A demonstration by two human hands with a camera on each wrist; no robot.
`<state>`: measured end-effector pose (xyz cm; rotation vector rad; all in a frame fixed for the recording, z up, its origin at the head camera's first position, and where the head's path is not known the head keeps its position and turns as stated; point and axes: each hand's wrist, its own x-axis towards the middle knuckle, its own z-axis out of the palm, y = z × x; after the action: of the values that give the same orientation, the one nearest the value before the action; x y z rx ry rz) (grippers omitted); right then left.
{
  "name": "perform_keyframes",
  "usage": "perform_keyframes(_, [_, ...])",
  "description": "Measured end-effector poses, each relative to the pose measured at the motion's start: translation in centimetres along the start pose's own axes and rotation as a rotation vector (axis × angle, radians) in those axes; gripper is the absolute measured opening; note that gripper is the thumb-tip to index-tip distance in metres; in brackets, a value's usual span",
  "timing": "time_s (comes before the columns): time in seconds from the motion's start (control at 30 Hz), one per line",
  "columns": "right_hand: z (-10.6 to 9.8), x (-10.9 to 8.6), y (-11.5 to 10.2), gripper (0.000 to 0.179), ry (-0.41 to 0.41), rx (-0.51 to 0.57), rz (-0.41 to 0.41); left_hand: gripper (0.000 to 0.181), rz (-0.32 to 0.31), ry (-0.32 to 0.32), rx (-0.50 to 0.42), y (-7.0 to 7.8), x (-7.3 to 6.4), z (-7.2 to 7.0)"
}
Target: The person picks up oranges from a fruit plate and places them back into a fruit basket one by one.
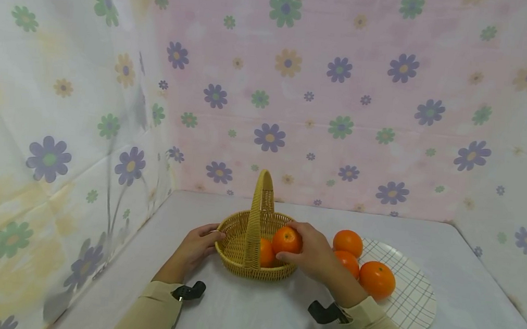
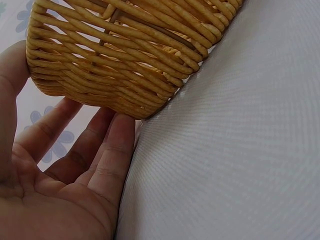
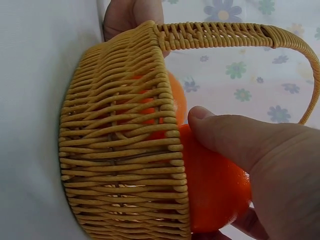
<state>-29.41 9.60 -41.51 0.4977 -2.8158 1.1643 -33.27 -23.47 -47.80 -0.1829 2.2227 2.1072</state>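
Observation:
A yellow wicker basket with a tall arched handle stands on the table. My left hand holds it by its left side; in the left wrist view, the thumb is at the rim and the fingertips touch the outer wall low down. At the basket's right rim, my right hand grips an orange between thumb and fingers. In the right wrist view this held orange sits at the rim, partly behind the weave. Another orange lies inside the basket, partly hidden by the handle.
Right of the basket lies a white plate with a dark grid pattern. On its left part sit three oranges, one partly behind my right forearm. Flower-patterned cloth walls enclose the white table at the back and sides.

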Motion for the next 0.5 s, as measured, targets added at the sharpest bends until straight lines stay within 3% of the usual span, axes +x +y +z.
perform_keyframes(0.27, [0.74,0.05,0.32,0.077,-0.020,-0.041,-0.057,0.052,-0.008,0.003,-0.006,-0.01,0.02,-0.02])
perform_keyframes(0.5, [0.94,0.05,0.32,0.080,-0.027,-0.092,-0.051,0.052,-0.010,0.001,-0.005,-0.08,0.20,-0.05])
